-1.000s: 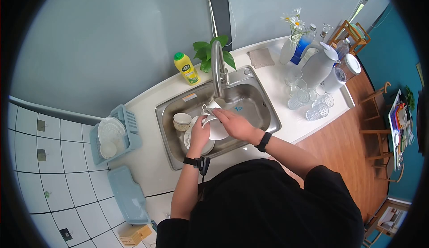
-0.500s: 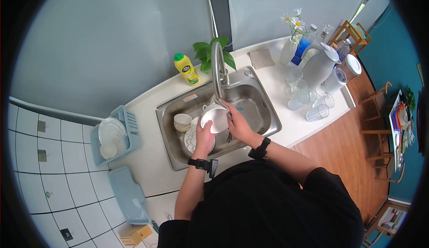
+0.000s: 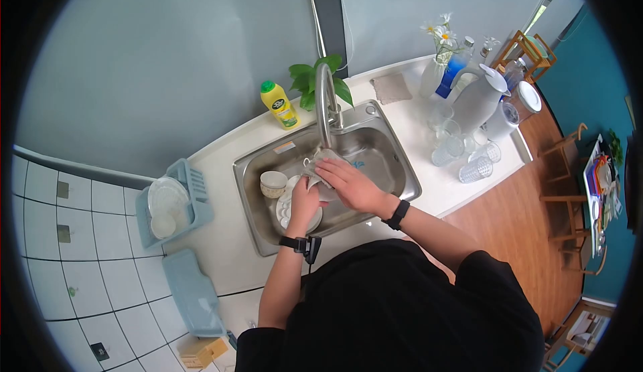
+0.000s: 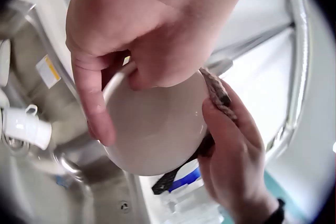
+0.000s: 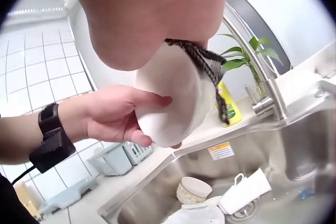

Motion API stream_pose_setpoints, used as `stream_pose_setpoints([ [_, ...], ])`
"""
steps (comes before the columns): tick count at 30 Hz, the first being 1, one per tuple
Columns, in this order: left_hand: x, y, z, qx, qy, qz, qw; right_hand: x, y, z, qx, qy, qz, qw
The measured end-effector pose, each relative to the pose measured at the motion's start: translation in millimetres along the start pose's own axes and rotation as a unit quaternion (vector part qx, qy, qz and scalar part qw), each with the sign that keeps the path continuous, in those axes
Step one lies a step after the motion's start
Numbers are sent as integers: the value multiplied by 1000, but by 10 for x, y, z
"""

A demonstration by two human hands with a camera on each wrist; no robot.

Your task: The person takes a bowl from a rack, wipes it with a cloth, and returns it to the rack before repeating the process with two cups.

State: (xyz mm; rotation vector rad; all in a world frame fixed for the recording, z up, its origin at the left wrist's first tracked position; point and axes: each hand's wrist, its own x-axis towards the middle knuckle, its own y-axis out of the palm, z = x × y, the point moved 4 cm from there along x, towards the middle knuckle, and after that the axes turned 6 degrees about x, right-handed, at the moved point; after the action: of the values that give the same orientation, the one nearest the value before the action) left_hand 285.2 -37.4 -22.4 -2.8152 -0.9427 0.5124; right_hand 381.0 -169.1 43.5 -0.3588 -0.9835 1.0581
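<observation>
A white bowl (image 4: 157, 124) is held over the sink (image 3: 395, 191). My left hand (image 3: 305, 202) grips its rim, thumb on one face and fingers on the other, as the right wrist view shows. My right hand (image 3: 353, 186) presses a grey cloth (image 3: 320, 160) against the bowl's opposite side; in the right wrist view the cloth (image 5: 212, 69) hangs over the rim. Beneath the hands in the sink lie white plates (image 3: 311, 221), stacked bowls (image 3: 272, 183) and a white cup (image 5: 247, 191) on its side.
The faucet (image 3: 324, 97) arches just beyond the hands. A yellow bottle (image 3: 280, 106) and a plant (image 3: 308, 81) stand behind the sink. Left is a blue dish rack (image 3: 197, 198) with dishes; right are glasses (image 3: 449, 150) and a pitcher (image 3: 477, 97).
The bowl's inside faced up half a second ago; now the right hand and cloth have moved over it and cover most of it. The left hand keeps its grip.
</observation>
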Motion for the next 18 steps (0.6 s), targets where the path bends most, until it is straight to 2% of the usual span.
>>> stream_pose_setpoints([
  [1,-8,21,-8,0,-1,2,1000,-4,8,-4,0,2,0,1000],
  [3,-21,63,40,-187,-94,30,977,15,-40,-57,109,46,-99,988],
  [4,-15,54,62,-187,-94,30,977,15,-18,-34,109,46,-98,988],
  [6,-12,91,82,-357,-145,66,920,-38,9,-83,235,178,-159,942],
  [9,-15,114,86,-375,-193,101,901,-42,17,2,200,161,-183,949],
  [13,7,149,189,-329,-166,62,927,-48,44,-62,203,146,-158,955],
  [15,19,136,192,-275,-106,59,954,-20,54,-30,195,103,-133,966],
  [18,-3,176,279,-307,-151,68,937,-3,30,97,158,75,-123,977],
])
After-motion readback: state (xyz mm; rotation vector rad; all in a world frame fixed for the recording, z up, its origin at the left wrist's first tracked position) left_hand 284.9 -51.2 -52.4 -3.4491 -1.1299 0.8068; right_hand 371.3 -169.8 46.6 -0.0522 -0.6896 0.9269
